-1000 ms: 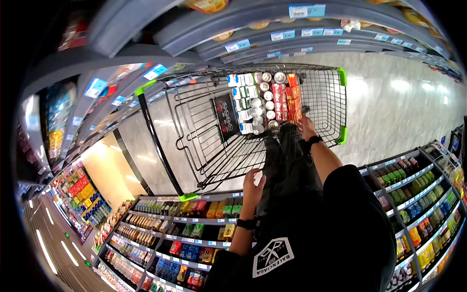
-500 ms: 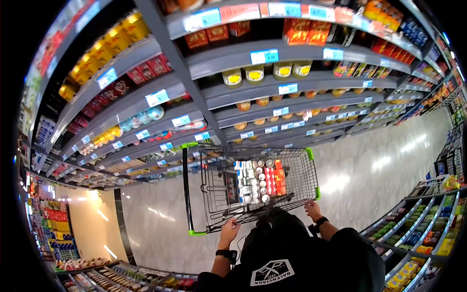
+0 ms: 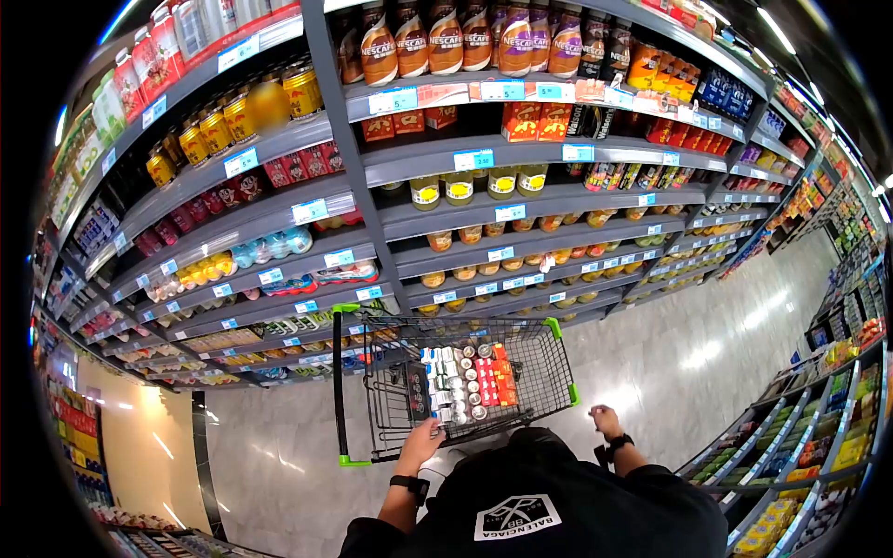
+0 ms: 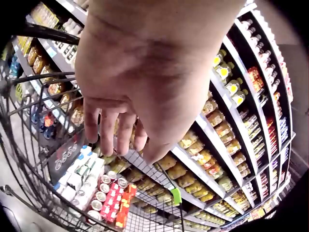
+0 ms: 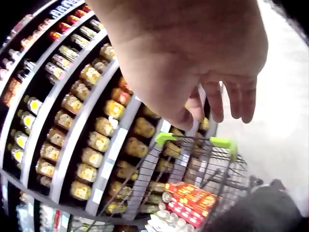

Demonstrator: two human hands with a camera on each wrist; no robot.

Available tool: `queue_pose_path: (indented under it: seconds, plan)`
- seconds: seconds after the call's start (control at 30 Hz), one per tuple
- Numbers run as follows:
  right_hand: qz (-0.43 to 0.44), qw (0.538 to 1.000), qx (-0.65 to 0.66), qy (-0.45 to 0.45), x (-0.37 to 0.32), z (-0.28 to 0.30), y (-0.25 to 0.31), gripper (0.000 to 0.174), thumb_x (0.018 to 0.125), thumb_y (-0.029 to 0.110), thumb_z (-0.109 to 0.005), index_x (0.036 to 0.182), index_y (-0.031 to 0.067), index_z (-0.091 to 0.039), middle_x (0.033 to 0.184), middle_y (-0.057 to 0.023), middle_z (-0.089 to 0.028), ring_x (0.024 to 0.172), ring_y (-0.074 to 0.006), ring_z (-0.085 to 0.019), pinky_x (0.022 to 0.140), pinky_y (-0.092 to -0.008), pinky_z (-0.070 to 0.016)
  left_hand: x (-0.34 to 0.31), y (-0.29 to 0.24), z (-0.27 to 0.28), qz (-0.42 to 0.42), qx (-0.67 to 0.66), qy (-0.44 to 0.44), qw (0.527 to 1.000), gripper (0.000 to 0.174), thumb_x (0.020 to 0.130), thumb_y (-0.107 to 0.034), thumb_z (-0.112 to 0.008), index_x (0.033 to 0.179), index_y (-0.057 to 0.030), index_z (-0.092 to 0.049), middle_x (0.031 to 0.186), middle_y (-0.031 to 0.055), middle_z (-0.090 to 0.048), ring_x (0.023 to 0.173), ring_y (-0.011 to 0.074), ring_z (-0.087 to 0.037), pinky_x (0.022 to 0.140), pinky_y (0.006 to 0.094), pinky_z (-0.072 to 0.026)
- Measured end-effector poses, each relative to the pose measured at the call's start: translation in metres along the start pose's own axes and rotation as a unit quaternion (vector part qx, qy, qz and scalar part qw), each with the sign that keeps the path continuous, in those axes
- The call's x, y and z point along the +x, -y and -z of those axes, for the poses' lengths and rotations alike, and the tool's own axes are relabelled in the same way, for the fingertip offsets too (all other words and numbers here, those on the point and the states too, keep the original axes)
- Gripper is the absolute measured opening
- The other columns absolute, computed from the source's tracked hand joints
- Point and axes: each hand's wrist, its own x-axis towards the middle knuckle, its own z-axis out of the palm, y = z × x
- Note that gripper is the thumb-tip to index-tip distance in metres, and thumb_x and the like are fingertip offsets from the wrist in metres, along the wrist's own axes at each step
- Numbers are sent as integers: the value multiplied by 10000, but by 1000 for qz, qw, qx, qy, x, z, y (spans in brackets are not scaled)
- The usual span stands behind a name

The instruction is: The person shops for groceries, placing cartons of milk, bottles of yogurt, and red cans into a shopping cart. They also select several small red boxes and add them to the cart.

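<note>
A black wire shopping cart with green corners stands before the person. Inside are rows of white cartons, silver-topped cans, red packs and orange-red boxes. My left hand hovers by the cart's near side; in the left wrist view its fingers hang loosely bent and hold nothing. Beyond the cart's near right corner, my right hand is held in the air, apart from the cart. The right wrist view shows its fingers relaxed, with nothing in them.
Tall grey shelves line the far side, with coffee bottles, yellow cans, jars with yellow labels and rows of other jars. Another drinks shelf stands at the right. Shiny grey floor runs along the aisle.
The right hand has left the orange-red boxes in the cart and drawn back past its near right corner. The view has tilted up to the far shelves. The left hand stays empty near the cart's side.
</note>
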Motion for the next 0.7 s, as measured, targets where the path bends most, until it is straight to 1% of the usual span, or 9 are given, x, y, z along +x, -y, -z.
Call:
queue_pose_path:
  seconds: [0.1,0.13,0.2,0.27,0.4,0.5,0.57,0.63,0.7]
  plan:
    - [162,987,5,-9,65,8,79,240,948,248,-693,1041,26,-705,763,-11,-648,609,-109,-577,528,-298,-482,24,-45,1,-42,19,-33,998,393,926,-233,-723,1234,-9,-626,1153,201,-708,1064,332,-697,905,402,-548]
    - [158,987,-31,-15,78,12,119,273,943,255,-703,1069,13,-708,794,-16,-663,691,-101,-610,628,-270,-509,28,-70,4,-45,11,-52,998,363,916,-200,-729,1217,-16,-644,1127,193,-705,1030,320,-695,890,398,-542]
    - [243,970,-19,-2,77,21,215,286,948,216,-701,1141,5,-698,904,-31,-702,842,-103,-652,762,-265,-531,47,-110,8,-61,-18,-68,996,349,913,-181,-728,1211,-17,-650,1126,185,-705,1029,311,-693,893,394,-539]
    - [291,947,126,53,98,19,279,303,958,161,-686,1216,4,-672,1046,-57,-724,965,-121,-666,861,-281,-532,70,-150,13,-85,-7,-97,992,322,912,-150,-728,1198,-16,-665,1119,161,-701,1013,287,-681,894,385,-533]
    - [414,899,134,53,85,37,421,328,948,116,-692,1251,-2,-646,1106,-104,-729,956,-145,-689,810,-302,-553,122,-270,39,-195,-16,-147,969,323,940,-167,-728,1223,-25,-661,1160,123,-682,1033,242,-667,868,351,-536]
    - [494,857,144,20,75,54,507,304,951,86,-681,1241,0,-649,1132,-79,-683,869,-124,-651,732,-270,-541,169,-351,60,-288,-10,-208,935,346,942,-151,-722,1252,-17,-645,1180,113,-671,1060,218,-664,850,348,-544]
    - [548,819,169,7,72,64,558,296,948,76,-680,1231,-2,-650,1147,-63,-658,817,-120,-622,693,-258,-533,190,-411,71,-302,-23,-230,925,417,952,-169,-723,1325,-25,-603,1254,114,-639,1100,210,-647,868,338,-544]
    - [613,769,180,-36,75,70,600,312,942,62,-675,1246,-3,-649,1211,-88,-639,813,-128,-628,675,-258,-533,209,-463,82,-237,-88,-212,944,495,964,-194,-721,1400,-32,-552,1363,143,-591,1200,220,-607,933,351,-535]
    - [581,780,233,7,78,72,632,391,929,66,-681,1309,-9,-625,1284,-115,-621,818,-142,-644,699,-273,-542,258,-476,95,-296,-47,-251,920,579,964,-225,-728,1460,-30,-501,1411,187,-563,1295,248,-558,993,358,-515]
